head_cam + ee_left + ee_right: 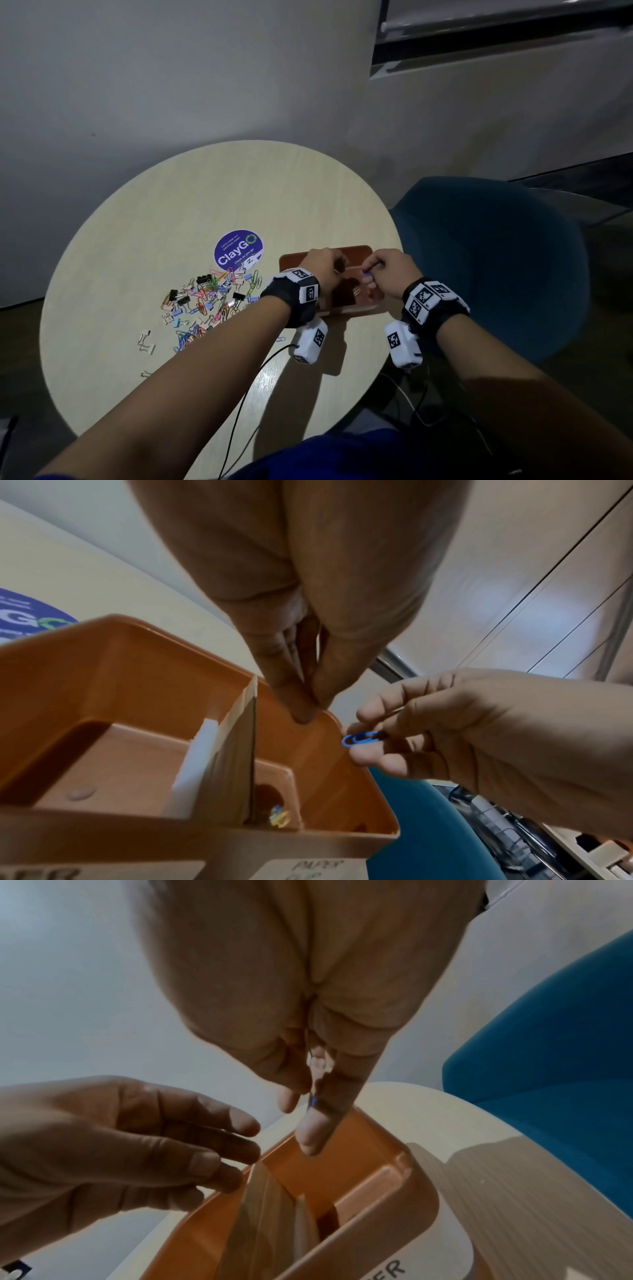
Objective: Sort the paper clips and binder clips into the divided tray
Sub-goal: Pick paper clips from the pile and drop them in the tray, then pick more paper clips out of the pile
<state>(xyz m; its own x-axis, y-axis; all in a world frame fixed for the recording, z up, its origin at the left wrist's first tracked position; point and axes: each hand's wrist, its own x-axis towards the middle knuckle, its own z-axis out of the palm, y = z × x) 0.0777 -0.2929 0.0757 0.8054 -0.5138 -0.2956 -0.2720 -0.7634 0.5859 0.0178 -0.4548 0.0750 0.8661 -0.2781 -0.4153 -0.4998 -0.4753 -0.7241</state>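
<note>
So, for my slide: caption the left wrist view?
Right hand pinches a blue paper clip above the orange divided tray.

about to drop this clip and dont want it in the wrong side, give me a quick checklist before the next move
1. Blue paper clip pinched in right hand: ok.
2. Clip over the tray: cannot tell, it hangs near the rim.
3. Divider upright: ok.
4. Compartment right of the divider already holds paper clips: ok.
5. Left hand clear of the drop: cannot tell, it hovers over the tray.
</note>
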